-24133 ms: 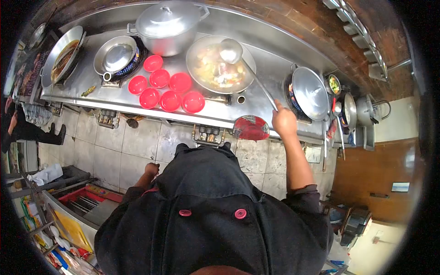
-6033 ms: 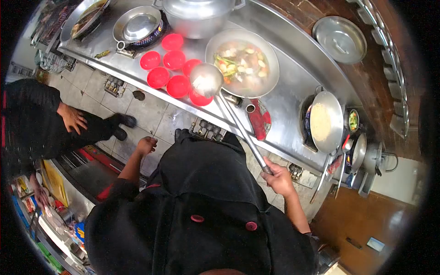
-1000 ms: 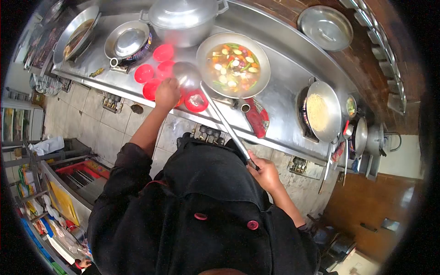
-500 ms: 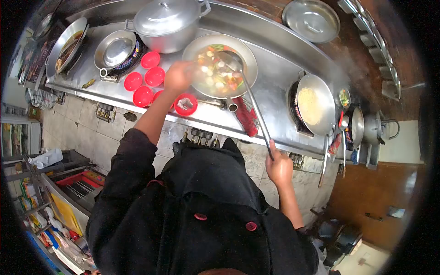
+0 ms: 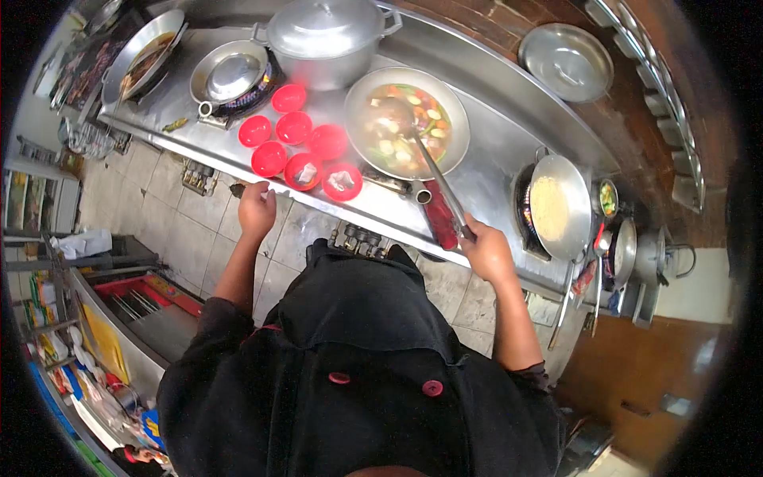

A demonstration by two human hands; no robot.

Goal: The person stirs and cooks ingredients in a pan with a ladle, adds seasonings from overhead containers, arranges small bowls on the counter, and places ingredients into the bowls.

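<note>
My right hand (image 5: 488,253) is wrapped round the handle of a long ladle (image 5: 436,171). The ladle's bowl lies in a wok (image 5: 457,155) of steaming soup with chopped vegetables (image 5: 409,131). At the counter's front edge, my left hand (image 5: 257,210) is closed, with a small pale bit showing at its fingers that I cannot make out. Just beyond it stand several red bowls (image 5: 269,159). The two nearest the wok, a red bowl (image 5: 291,176) and another red bowl (image 5: 359,189), contain something white.
A big lidded pot (image 5: 326,40) stands behind the bowls. Left are a covered pan (image 5: 226,75) over a lit burner and a wok (image 5: 171,22) of dark liquid. To the right, a wok (image 5: 579,207) holds noodles. A red cloth (image 5: 439,215) lies by the front edge.
My left hand has drawn back from beside the wok to the counter's front edge, uncovering more red bowls. My right hand has moved slightly up, and the ladle's bowl has shifted within the soup.
</note>
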